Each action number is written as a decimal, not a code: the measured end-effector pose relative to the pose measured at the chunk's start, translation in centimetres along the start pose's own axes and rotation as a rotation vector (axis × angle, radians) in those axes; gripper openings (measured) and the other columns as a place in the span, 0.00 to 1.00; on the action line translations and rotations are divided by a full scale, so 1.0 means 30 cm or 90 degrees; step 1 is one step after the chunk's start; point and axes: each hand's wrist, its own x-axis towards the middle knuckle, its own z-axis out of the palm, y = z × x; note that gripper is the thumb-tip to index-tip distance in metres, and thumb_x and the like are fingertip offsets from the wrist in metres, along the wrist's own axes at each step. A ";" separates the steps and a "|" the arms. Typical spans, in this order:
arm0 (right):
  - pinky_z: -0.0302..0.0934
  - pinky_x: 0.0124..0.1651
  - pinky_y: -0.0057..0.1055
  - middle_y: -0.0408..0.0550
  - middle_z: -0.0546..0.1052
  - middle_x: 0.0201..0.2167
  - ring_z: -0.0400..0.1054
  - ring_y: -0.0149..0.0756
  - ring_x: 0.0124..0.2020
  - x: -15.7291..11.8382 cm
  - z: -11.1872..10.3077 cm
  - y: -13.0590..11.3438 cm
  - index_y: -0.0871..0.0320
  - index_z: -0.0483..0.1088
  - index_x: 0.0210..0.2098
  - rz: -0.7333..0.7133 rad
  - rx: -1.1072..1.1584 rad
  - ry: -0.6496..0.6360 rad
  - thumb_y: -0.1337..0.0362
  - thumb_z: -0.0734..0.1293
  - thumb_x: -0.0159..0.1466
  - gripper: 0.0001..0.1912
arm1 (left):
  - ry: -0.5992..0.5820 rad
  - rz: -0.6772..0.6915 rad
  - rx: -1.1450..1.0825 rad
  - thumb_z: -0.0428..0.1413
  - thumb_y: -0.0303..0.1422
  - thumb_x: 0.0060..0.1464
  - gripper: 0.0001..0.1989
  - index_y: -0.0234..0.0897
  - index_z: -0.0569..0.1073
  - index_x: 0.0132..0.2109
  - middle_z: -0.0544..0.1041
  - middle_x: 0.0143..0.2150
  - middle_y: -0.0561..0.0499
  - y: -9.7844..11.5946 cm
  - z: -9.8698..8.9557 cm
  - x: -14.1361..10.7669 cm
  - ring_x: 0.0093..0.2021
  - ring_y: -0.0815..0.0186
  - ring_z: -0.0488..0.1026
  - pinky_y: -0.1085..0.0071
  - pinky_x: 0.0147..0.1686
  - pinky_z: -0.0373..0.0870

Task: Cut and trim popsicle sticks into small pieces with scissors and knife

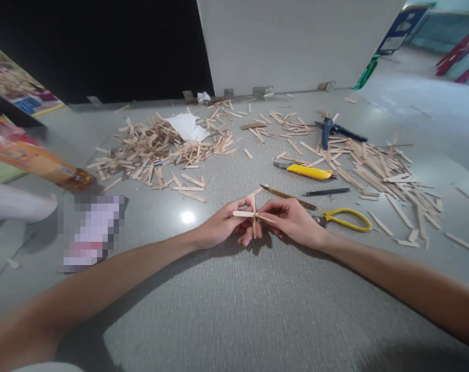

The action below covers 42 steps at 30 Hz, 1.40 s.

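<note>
Near the middle of the head view, a small cross-shaped piece of pale wooden sticks (243, 214) is held between both hands. My left hand (223, 222) is closed on its left side, fingers curled beneath it. From the right, my right hand (292, 219) pinches the piece near its centre, where the sticks meet. Just beyond my right hand lie a thin brown pointed tool (284, 194) and yellow-handled scissors or cutters (350, 219), whose metal end is partly hidden by the hand.
Stick piles lie at the back left (149, 150) and right (377, 160). A yellow cutter (309, 171), black pen-like tool (327, 191) and dark glue-gun-like tool (335, 131) lie beyond my right hand. Left are a bottle (36, 157) and a blurred flat object (98, 227).
</note>
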 end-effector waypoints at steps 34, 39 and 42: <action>0.71 0.31 0.33 0.44 0.76 0.35 0.73 0.35 0.29 -0.040 0.051 0.043 0.54 0.67 0.51 -0.147 -0.218 0.165 0.59 0.73 0.67 0.16 | 0.059 0.097 0.035 0.58 0.53 0.72 0.21 0.43 0.61 0.44 0.81 0.24 0.54 -0.018 0.025 -0.011 0.23 0.67 0.78 0.78 0.22 0.69; 0.74 0.37 0.34 0.50 0.81 0.43 0.79 0.38 0.35 -0.036 0.045 0.036 0.55 0.70 0.59 -0.163 -0.218 0.150 0.62 0.70 0.70 0.19 | 0.049 0.087 0.047 0.58 0.55 0.70 0.22 0.43 0.62 0.44 0.82 0.25 0.54 -0.012 0.021 -0.016 0.23 0.66 0.80 0.79 0.20 0.69; 0.74 0.43 0.36 0.52 0.83 0.45 0.80 0.41 0.41 -0.035 0.038 0.026 0.55 0.75 0.56 -0.200 -0.262 0.107 0.64 0.67 0.73 0.13 | 0.047 0.066 0.053 0.59 0.53 0.71 0.20 0.43 0.64 0.45 0.82 0.24 0.54 -0.005 0.017 -0.020 0.22 0.66 0.79 0.78 0.20 0.71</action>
